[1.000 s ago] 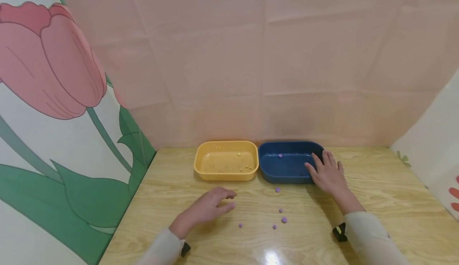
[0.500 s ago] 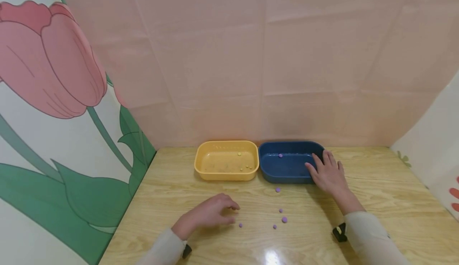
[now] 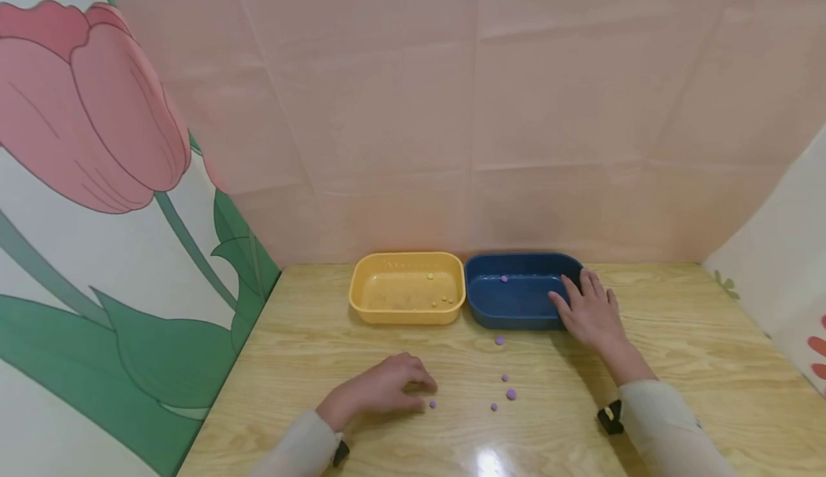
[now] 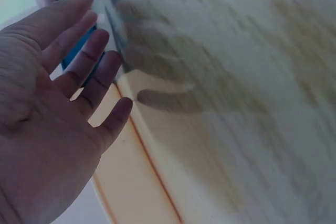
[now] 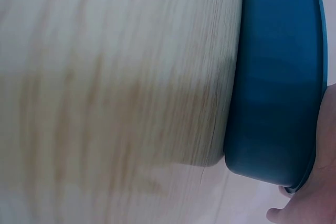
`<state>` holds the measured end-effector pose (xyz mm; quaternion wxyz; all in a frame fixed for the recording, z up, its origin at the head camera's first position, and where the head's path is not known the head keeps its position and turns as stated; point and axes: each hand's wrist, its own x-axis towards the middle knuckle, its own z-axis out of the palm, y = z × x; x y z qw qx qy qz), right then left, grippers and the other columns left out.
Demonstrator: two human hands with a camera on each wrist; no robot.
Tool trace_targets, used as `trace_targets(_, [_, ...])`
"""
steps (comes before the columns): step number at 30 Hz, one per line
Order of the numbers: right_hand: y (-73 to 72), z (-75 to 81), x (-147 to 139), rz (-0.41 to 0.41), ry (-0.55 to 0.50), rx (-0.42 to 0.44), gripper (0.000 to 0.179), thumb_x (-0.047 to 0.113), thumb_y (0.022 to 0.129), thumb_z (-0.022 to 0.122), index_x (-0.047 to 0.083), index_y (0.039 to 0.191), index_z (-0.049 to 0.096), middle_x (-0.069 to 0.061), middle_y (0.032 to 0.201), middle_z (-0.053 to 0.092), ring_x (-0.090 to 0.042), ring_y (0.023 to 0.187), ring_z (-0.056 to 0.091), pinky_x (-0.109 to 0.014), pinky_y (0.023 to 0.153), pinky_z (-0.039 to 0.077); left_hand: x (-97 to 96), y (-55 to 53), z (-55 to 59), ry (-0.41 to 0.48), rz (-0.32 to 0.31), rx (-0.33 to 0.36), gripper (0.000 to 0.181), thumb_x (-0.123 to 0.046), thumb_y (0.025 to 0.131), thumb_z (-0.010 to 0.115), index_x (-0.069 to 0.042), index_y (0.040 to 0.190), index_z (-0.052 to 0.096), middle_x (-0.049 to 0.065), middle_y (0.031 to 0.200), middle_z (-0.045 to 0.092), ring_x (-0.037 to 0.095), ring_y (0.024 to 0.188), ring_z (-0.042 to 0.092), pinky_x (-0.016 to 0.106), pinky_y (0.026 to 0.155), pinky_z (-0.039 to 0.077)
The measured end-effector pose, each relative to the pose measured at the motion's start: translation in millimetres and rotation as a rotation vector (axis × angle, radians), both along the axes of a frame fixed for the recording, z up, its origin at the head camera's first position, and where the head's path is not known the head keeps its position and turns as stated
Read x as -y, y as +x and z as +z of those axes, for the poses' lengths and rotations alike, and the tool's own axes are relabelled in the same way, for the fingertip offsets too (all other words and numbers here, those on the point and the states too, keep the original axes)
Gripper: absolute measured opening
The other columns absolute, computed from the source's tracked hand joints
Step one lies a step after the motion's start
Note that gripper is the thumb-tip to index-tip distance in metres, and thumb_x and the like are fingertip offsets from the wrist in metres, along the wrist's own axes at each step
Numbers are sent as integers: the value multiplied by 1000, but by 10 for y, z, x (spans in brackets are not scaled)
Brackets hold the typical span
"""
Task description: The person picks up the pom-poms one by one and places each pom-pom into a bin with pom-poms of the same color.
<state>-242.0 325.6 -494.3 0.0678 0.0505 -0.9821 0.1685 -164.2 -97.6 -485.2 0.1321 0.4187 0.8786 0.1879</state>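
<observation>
My left hand (image 3: 387, 385) hovers low over the table with its fingers loosely bent, thumb and index tips beside a small purple ball (image 3: 433, 404). A gap shows between those tips and the ball. In the left wrist view the palm and spread fingers (image 4: 85, 59) hold nothing. My right hand (image 3: 589, 313) rests on the right end of the blue tray (image 3: 516, 323), fingers spread and fairly straight, some reaching over the rim. The right wrist view shows that hand (image 5: 315, 198) touching the tray's rim; most of its fingers are out of sight.
A yellow tray (image 3: 406, 317) stands against the blue one, with several small yellow balls inside. One purple ball (image 3: 504, 278) lies in the blue tray. More purple balls (image 3: 511, 394) lie on the wooden table (image 3: 271, 405) before the trays. A pink cloth (image 3: 413, 104) hangs behind.
My left hand has come down and slightly right, closer to the leftmost purple ball on the table. The right hand stays on the blue tray, and the balls have not moved.
</observation>
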Motion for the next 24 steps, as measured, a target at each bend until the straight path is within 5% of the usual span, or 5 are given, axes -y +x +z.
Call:
trace_targets(12, [-4,30,8,-7,9,12,76,56,108,30,-3,155,32,-38,161,8,-54,149,6,-76,111,8,-18,-52,-156,34,-4,7,31,-38,90,75,-33,121,74,-18,111,60,-2,100,44,23,91,35])
trace_targets(24, [3,31,7,-15,1,14,76,56,108,31,-3,155,32,-38,161,8,-54,149,7,-76,111,7,-91,-46,-155,44,-3,5,15,-34,89,78,-32,103,77,-22,103,59,-3,95,44,27,95,34])
